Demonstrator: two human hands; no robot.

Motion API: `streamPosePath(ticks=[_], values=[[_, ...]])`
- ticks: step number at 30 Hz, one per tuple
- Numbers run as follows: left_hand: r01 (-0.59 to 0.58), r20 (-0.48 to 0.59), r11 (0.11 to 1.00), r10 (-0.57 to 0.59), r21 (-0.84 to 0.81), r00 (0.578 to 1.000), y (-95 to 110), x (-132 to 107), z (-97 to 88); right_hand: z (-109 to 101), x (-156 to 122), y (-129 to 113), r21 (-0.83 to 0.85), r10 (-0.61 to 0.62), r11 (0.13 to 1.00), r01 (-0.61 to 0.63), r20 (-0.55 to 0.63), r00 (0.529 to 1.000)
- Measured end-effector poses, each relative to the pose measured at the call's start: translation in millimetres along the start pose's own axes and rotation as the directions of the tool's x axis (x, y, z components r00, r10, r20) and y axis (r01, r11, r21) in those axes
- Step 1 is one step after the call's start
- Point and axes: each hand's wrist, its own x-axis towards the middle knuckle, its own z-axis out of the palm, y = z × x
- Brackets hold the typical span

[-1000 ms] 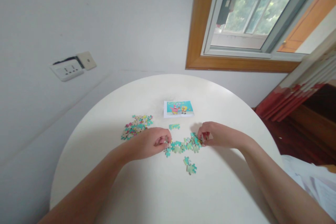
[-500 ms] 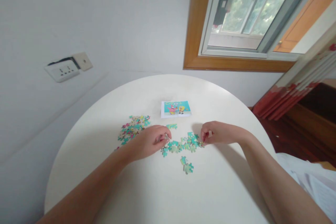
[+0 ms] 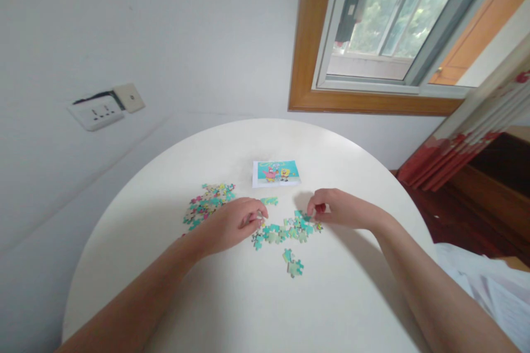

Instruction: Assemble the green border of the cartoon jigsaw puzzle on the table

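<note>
Puzzle strip [image 3: 273, 234]: right hand [image 3: 334, 209] has moved slightly left beside it.
Grip: narrow, left hand [image 3: 232, 222] too; can't tell contents.

The left hand [image 3: 237, 222] hides part of a puzzle pile [image 3: 207, 205], any piece between its fingertips [image 3: 263, 209] too small to make out. Lettering [image 3: 271, 164] on a card [image 3: 276, 174] blurs; the bottom edge crops the counter [image 3: 240, 309].

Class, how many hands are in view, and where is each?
2. The left hand is between the left puzzle pile and the middle pieces; the right hand is near those pieces' right end. None appears hidden.
</note>
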Motion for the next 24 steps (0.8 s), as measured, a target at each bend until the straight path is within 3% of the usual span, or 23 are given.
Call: streamPosePath(ticks=[5, 13, 24], values=[[0.000, 0.005, 1.000, 0.000, 0.007, 1.000, -0.4, -0.4, 0.1, 9.7, 5.7, -4.9, -0.057, -0.083, 0.995, 0.083, 0.004, 0.997], [-0.013, 0.003, 0.999, 0.013, 0.032, 1.000, 2.2, 0.3, -1.0, 13.7, 7.6, 0.3, -0.055, -0.103, 0.993, 0.103, 0.003, 0.995], [-0.027, 0.005, 0.998, 0.027, 0.057, 1.000, 3.2, 0.9, -0.9, 7.2, 5.7, -1.8, -0.086, -0.004, 0.996, -0.002, -0.068, 0.998]])
